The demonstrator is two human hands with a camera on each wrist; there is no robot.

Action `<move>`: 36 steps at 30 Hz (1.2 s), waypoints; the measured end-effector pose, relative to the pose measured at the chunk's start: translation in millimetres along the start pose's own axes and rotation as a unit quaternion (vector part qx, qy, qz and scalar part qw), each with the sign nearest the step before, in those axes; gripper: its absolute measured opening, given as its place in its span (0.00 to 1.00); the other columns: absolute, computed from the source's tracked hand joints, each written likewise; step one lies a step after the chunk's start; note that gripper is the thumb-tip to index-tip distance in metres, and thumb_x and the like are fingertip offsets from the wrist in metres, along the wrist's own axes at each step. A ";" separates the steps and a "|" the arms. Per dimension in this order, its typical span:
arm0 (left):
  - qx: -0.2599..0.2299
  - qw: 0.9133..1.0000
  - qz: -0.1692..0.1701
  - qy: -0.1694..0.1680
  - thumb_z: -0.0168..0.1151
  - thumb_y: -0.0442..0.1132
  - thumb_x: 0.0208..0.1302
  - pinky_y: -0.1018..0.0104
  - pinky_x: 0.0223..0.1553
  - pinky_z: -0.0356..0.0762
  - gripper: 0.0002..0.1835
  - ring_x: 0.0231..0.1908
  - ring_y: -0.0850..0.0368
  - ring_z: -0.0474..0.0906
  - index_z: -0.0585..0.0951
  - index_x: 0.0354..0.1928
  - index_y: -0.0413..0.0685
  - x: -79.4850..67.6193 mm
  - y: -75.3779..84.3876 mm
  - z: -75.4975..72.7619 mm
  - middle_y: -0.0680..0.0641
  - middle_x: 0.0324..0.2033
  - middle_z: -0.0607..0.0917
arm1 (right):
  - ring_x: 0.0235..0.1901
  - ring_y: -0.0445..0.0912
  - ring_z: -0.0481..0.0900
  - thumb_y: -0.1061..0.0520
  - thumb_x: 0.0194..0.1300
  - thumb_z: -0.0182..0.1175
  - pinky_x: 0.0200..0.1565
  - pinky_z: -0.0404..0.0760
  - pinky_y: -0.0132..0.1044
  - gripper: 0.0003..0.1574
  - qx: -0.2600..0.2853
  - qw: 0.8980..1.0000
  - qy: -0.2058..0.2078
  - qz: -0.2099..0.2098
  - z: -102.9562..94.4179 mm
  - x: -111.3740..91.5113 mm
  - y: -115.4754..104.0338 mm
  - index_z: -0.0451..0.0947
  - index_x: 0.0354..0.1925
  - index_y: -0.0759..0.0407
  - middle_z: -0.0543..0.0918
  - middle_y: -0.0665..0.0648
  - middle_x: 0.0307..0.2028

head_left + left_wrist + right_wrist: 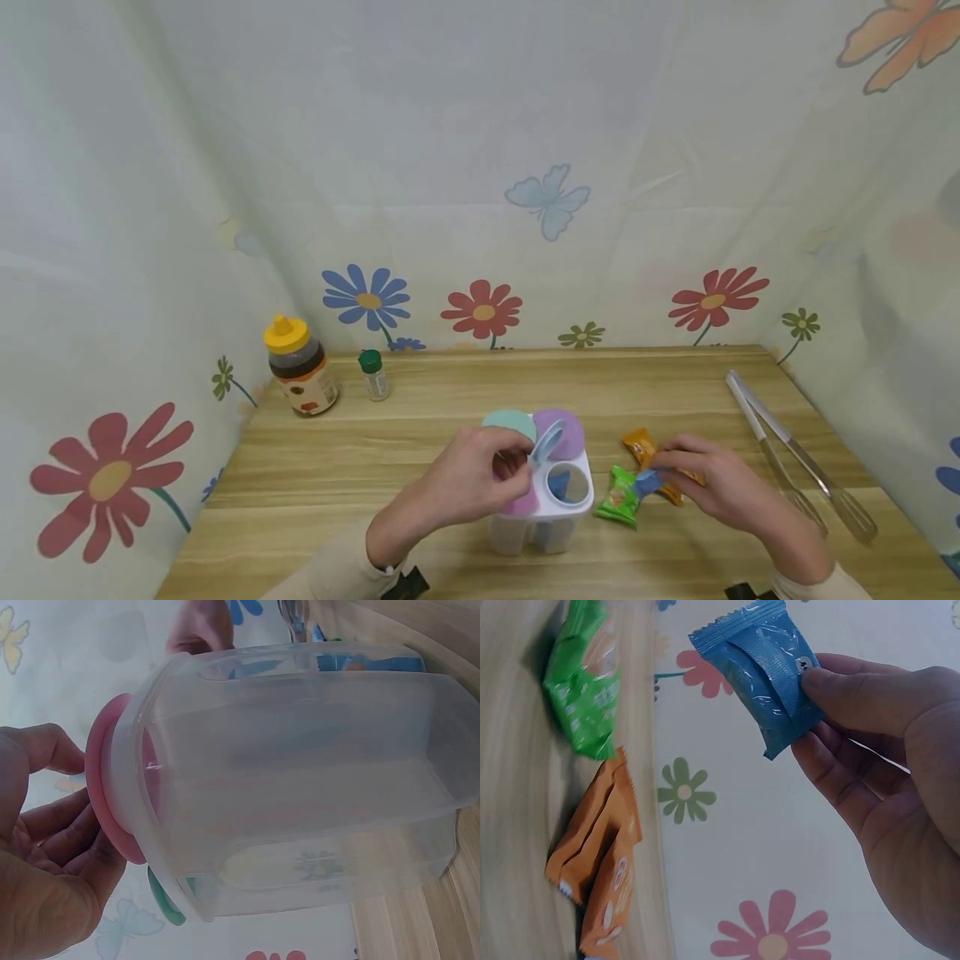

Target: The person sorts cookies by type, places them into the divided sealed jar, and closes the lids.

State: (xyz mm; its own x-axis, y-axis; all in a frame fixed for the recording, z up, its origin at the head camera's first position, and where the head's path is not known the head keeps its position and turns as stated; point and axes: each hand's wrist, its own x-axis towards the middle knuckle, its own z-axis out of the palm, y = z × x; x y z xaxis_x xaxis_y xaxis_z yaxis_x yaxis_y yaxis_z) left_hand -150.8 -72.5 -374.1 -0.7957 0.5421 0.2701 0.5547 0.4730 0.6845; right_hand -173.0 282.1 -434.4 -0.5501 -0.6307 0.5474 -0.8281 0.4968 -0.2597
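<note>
A translucent box (300,772) with a white top carries round lids in teal (504,422), purple (570,437) and pink (521,502). Its front-right round opening is uncovered, and a blue packet (558,483) shows inside. My left hand (476,471) pinches a light blue lid (547,442), tilted up beside that opening; in the left wrist view this lid is hidden. To the right, my right hand (708,482) pinches another blue snack packet (761,682) between thumb and fingers. It is raised near a green packet (621,498) and orange packets (604,847) on the table.
Metal tongs (787,454) lie along the right side of the wooden table (420,375). At the back left stand a yellow-capped bottle (302,367) and a small green-capped shaker (374,375). A flowered curtain (420,208) surrounds the table's back and sides.
</note>
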 end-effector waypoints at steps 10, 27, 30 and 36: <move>0.004 1.000 0.003 0.001 0.65 0.36 0.58 0.77 0.31 0.79 0.07 0.27 0.68 0.75 0.85 0.39 0.47 -0.1 -0.3 0.1 0.57 0.27 0.82 | 0.33 0.38 0.79 0.72 0.42 0.74 0.37 0.77 0.19 0.27 -0.011 0.999 0.036 -0.011 0.9 17.3 -9.6 0.85 0.42 0.51 0.80 0.48 0.41; -0.002 1.000 0.011 0.009 0.65 0.35 0.57 0.76 0.31 0.79 0.07 0.26 0.68 0.76 0.85 0.38 0.46 -0.3 -1.1 2.1 0.57 0.27 0.81 | 0.37 0.38 0.77 0.49 0.74 0.51 0.43 0.76 0.19 0.18 0.028 0.990 0.107 -0.082 0.0 43.6 -21.6 0.84 0.43 0.57 0.80 0.51 0.41; 0.002 1.000 0.014 0.012 0.65 0.35 0.56 0.77 0.31 0.79 0.07 0.27 0.68 0.75 0.85 0.38 0.46 -0.5 -0.9 2.2 0.57 0.26 0.81 | 0.36 0.39 0.77 0.51 0.73 0.52 0.42 0.76 0.20 0.17 0.040 0.987 0.122 -0.092 -0.2 47.4 -24.4 0.84 0.43 0.59 0.79 0.53 0.41; 0.006 1.000 0.020 0.018 0.65 0.34 0.56 0.77 0.30 0.78 0.07 0.26 0.68 0.75 0.85 0.37 0.46 -0.8 -2.3 2.5 0.57 0.26 0.80 | 0.35 0.41 0.75 0.55 0.72 0.54 0.39 0.75 0.22 0.15 0.065 0.979 0.144 -0.132 1.6 56.3 -30.6 0.84 0.42 0.64 0.79 0.58 0.39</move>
State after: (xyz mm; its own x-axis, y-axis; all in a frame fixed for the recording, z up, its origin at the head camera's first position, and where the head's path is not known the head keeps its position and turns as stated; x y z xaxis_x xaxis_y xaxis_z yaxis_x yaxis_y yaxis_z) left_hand -150.8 -72.3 -377.6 -0.7803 0.5364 0.3217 0.5895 0.4590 0.6647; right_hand -178.8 230.5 -396.9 -0.2774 -0.5231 0.8059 -0.9543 0.2473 -0.1679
